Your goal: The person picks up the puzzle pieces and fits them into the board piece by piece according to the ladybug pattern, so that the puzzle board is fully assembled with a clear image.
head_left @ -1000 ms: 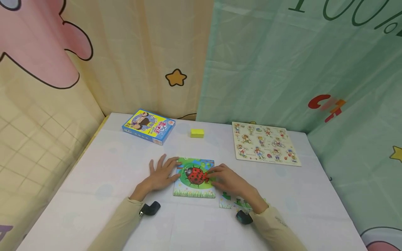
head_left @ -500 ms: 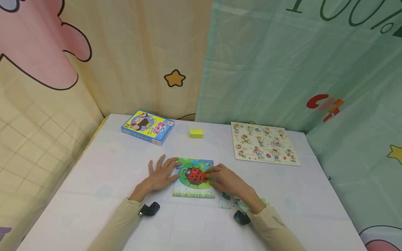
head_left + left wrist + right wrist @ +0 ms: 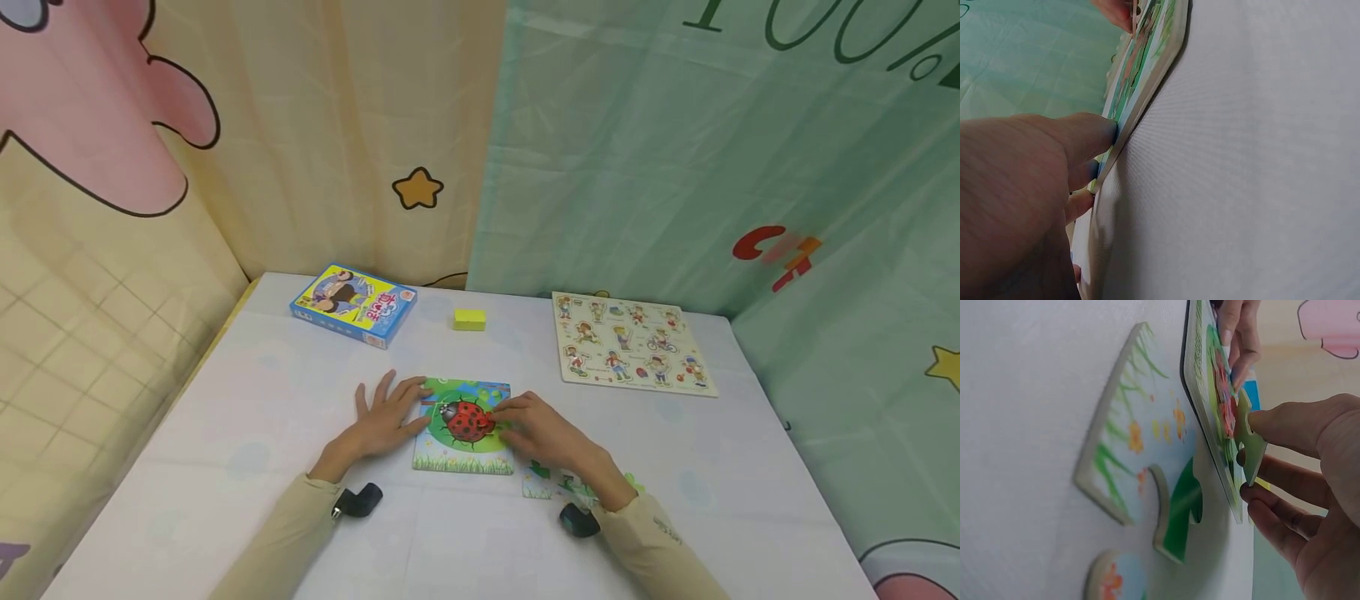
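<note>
A ladybug puzzle board (image 3: 450, 462) lies flat on the table, with a red spotted ladybug on a green round in its picture. My left hand (image 3: 382, 423) rests at its left side, fingers spread and fingertips touching the board's edge. Over the board's right side, my right hand (image 3: 547, 429) pinches a puzzle piece (image 3: 1252, 450) between thumb and fingers, holding it tilted above the picture. My fingers partly hide this piece in the head view. Loose puzzle pieces, one with grass and flowers (image 3: 1141, 444), lie on the table beside the board, partly under my right forearm.
At the back left lies a blue and yellow box (image 3: 354, 303). A small yellow block (image 3: 469, 320) sits to its right. A cream board with printed figures (image 3: 633, 343) lies at the back right. Printed curtains (image 3: 600, 150) hang behind the white table (image 3: 240, 517).
The right hand's fingers have shifted the pinched piece very slightly at the ladybug's right end. The left hand and the board stay in place.
</note>
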`<move>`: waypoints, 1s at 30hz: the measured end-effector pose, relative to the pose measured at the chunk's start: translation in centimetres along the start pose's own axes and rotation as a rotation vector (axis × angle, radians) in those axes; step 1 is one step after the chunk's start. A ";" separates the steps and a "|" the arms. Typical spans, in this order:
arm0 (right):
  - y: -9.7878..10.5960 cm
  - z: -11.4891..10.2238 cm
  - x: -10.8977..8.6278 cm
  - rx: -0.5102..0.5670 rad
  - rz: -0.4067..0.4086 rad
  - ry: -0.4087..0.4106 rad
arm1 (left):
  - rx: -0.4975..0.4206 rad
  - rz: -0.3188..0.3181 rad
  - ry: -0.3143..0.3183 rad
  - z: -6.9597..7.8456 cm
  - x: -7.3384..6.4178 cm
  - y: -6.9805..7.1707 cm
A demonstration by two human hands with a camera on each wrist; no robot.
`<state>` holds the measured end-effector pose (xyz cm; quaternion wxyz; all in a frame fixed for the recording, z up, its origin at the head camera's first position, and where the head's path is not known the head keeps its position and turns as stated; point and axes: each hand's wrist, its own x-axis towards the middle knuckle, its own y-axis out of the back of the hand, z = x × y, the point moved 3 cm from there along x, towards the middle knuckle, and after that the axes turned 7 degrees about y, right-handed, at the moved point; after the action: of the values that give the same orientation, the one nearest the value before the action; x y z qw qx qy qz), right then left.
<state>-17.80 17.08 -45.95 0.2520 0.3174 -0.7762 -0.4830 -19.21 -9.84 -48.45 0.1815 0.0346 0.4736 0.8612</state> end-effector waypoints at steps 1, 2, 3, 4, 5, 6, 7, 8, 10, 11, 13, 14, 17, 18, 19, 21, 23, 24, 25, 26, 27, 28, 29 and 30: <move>0.0 -0.1 0.0 0.011 -0.005 -0.002 | 0.001 0.000 0.000 0.0 0.0 0.0; -0.1 -0.2 0.0 0.015 -0.008 -0.001 | 0.002 0.000 0.001 0.0 0.0 0.0; -0.1 -0.3 0.1 0.016 -0.012 -0.001 | 0.002 -0.001 0.001 0.0 0.0 0.0; -0.2 -0.4 0.1 0.013 -0.017 -0.002 | 0.003 0.000 0.001 0.1 0.0 0.0; -0.2 -0.5 0.1 0.002 -0.022 -0.002 | 0.002 0.000 0.001 0.1 -0.1 0.0; -0.3 -0.6 0.1 -0.012 -0.021 -0.003 | 0.001 0.000 0.000 0.1 -0.1 0.0; -0.3 -0.7 0.1 -0.027 -0.021 -0.005 | 0.001 0.001 0.000 0.1 -0.1 0.0; -0.3 -0.8 0.1 -0.047 -0.018 -0.003 | 0.000 0.001 -0.001 0.1 -0.1 0.0; -0.3 -1.0 0.1 -0.083 -0.013 -0.004 | 0.003 0.001 0.001 0.1 -0.1 0.1; -0.3 -1.1 0.2 -0.103 -0.008 -0.003 | 0.005 0.002 0.001 0.1 -0.1 0.1; -0.4 -1.3 0.3 -0.133 -0.002 0.000 | 0.008 0.002 0.002 0.2 -0.1 0.2; -0.4 -1.3 0.3 -0.147 0.002 0.002 | 0.011 0.003 0.003 0.2 -0.1 0.2; -0.4 -1.4 0.5 -0.170 0.010 0.006 | 0.015 -0.001 0.005 0.1 -0.1 0.2; -0.4 -1.3 0.6 -0.175 0.011 0.009 | 0.014 -0.003 0.005 0.2 -0.1 0.2; -0.4 -1.3 0.6 -0.180 0.013 0.012 | 0.013 -0.002 0.004 0.2 -0.1 0.2; -0.5 -1.3 0.8 -0.185 0.015 0.014 | 0.014 -0.007 0.007 0.2 -0.1 0.3; -0.6 -1.3 0.8 -0.186 0.014 0.010 | 0.013 -0.008 0.006 0.3 -0.2 0.3; -0.6 -1.3 0.9 -0.183 0.013 0.007 | 0.015 -0.008 0.005 0.3 -0.2 0.3; -0.6 -1.4 0.9 -0.178 0.013 0.003 | 0.017 -0.009 0.007 0.3 -0.2 0.4; -0.6 -1.4 0.9 -0.174 0.014 0.000 | 0.019 -0.012 0.009 0.3 -0.2 0.4; -0.7 -1.4 0.9 -0.172 0.015 -0.002 | 0.020 -0.011 0.009 0.3 -0.2 0.4; -0.7 -1.4 0.9 -0.170 0.016 -0.003 | 0.018 -0.009 0.006 0.3 -0.2 0.4; -0.7 -1.3 0.9 -0.171 0.018 -0.002 | 0.018 -0.010 0.009 0.3 -0.2 0.4; -0.8 -1.3 0.8 -0.171 0.019 -0.002 | 0.016 -0.009 0.007 0.3 -0.2 0.4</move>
<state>-17.29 15.46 -46.07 0.2820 0.2871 -0.7353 -0.5454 -19.02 -9.84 -47.91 0.1833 0.0310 0.4812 0.8567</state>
